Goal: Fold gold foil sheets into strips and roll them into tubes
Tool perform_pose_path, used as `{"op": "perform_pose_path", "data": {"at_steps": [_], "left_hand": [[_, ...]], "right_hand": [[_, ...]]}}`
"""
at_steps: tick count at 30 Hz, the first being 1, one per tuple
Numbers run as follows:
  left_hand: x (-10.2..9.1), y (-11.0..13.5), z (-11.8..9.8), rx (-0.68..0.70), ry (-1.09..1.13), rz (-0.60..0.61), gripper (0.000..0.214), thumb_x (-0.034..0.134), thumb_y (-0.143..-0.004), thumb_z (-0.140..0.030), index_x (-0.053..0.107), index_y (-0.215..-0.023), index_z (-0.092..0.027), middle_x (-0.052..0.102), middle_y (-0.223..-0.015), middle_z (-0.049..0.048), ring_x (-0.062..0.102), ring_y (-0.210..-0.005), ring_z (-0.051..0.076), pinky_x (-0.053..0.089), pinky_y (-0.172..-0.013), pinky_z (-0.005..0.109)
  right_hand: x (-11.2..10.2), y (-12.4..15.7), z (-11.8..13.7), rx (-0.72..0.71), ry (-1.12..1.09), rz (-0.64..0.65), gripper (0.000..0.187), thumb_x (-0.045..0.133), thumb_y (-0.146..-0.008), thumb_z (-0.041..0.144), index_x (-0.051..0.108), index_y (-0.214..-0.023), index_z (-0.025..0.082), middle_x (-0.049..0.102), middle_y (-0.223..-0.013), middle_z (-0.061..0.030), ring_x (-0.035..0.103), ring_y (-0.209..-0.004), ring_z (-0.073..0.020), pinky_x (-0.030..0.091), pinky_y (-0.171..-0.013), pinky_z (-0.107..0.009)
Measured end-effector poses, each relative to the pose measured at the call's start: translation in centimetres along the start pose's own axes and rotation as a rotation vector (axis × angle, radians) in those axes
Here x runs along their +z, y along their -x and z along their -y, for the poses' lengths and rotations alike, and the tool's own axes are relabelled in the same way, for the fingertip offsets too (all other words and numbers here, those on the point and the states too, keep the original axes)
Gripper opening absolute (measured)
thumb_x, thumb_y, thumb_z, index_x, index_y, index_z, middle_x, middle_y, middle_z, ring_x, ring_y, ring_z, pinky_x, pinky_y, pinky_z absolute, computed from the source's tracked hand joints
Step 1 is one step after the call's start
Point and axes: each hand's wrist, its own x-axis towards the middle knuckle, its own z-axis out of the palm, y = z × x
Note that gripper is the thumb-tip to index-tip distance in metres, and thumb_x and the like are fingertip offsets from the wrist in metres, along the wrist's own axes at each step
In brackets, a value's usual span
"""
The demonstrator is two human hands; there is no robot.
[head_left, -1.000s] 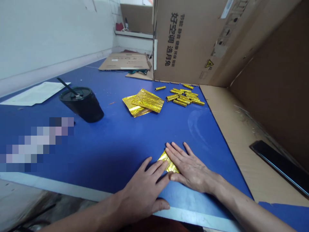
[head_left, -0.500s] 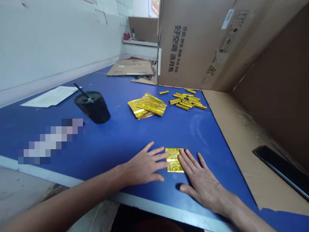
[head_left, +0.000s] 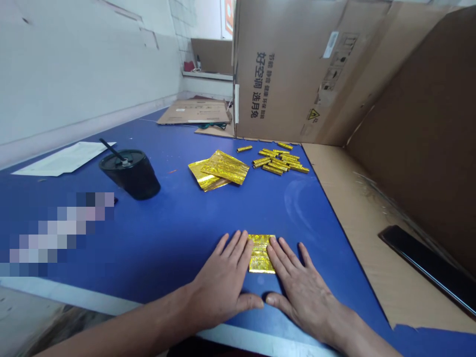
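A square of gold foil paper [head_left: 261,255], with crease lines across it, lies flat on the blue table near the front edge. My left hand [head_left: 226,277] rests open at its left side, fingers pointing forward and touching its edge. From the right, my right hand [head_left: 303,285] lies open with its fingertips on the foil's right edge. Both thumbs point inward below the sheet, close together. Farther back is a small stack of gold foil sheets [head_left: 223,168]. Behind and right of it sits a loose pile of rolled gold foil tubes [head_left: 280,159].
A black cup with a straw [head_left: 130,173] stands at the left, near white paper [head_left: 63,158]. A blurred-out object [head_left: 59,233] lies at front left. Large cardboard [head_left: 290,74] walls the back and right. A black glossy object [head_left: 427,267] rests on cardboard at right.
My left hand has turned from pointing right to pointing forward, its fingers now closer together beside the foil. My right hand stays at the right edge. The whole view has shifted slightly.
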Motion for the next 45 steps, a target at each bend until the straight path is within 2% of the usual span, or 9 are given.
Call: {"op": "perform_pose_path", "data": {"at_steps": [3,12,17,25,37,45], "left_hand": [[0.2,-0.2,-0.2,-0.065,-0.016,0.024,0.089,0.024,-0.077,-0.07,0.028,-0.132,-0.001,0.028,-0.136,0.0228,0.024,-0.128,0.033,0.019,-0.101,0.052],[0.7,0.3,-0.3,-0.005,-0.037,0.0,0.081,0.023,-0.079,-0.068,0.032,-0.131,-0.007,0.03,-0.137,0.0193,0.021,-0.129,0.031,0.018,-0.101,0.053],[1.2,0.3,-0.7,0.066,-0.029,-0.029,0.078,0.027,-0.078,-0.068,0.031,-0.132,-0.011,0.027,-0.139,0.0178,0.018,-0.13,0.031,0.017,-0.1,0.055],[1.5,0.2,0.3,0.123,-0.034,-0.039,0.08,0.025,-0.074,-0.072,0.032,-0.132,-0.016,0.023,-0.139,0.0221,0.017,-0.13,0.034,0.014,-0.097,0.059],[1.2,0.2,0.4,0.105,-0.008,-0.003,0.08,0.024,-0.074,-0.072,0.033,-0.132,-0.018,0.023,-0.138,0.0235,0.015,-0.13,0.035,0.014,-0.097,0.06],[1.5,0.4,0.3,0.088,-0.016,-0.013,0.072,0.031,-0.078,-0.066,0.03,-0.133,-0.02,0.02,-0.14,0.0216,0.014,-0.131,0.033,0.017,-0.097,0.058]], "right_hand": [[0.0,0.0,0.2,0.009,-0.005,-0.008,0.073,0.029,-0.082,0.059,0.027,-0.135,0.009,0.025,-0.14,-0.0175,0.023,-0.128,-0.0344,0.025,-0.095,-0.063],[0.0,-0.1,0.1,0.026,-0.026,0.022,0.074,0.028,-0.082,0.06,0.026,-0.135,0.008,0.022,-0.14,-0.0177,0.021,-0.128,-0.034,0.024,-0.095,-0.063],[0.5,0.1,0.1,0.018,-0.02,-0.006,0.074,0.028,-0.082,0.059,0.024,-0.136,0.009,0.024,-0.14,-0.0174,0.02,-0.129,-0.0335,0.023,-0.095,-0.064],[0.5,0.6,-0.2,0.006,-0.008,-0.029,0.072,0.033,-0.081,0.058,0.021,-0.138,0.015,0.025,-0.141,-0.0147,0.022,-0.128,-0.0339,0.024,-0.096,-0.062],[0.4,0.6,-0.4,0.004,-0.01,0.009,0.069,0.033,-0.083,0.053,0.019,-0.138,0.014,0.022,-0.142,-0.0129,0.019,-0.129,-0.0335,0.021,-0.096,-0.064],[0.8,0.8,-0.4,0.006,-0.016,-0.049,0.07,0.034,-0.083,0.054,0.017,-0.139,0.016,0.024,-0.142,-0.0128,0.022,-0.128,-0.0329,0.022,-0.097,-0.062]]}}
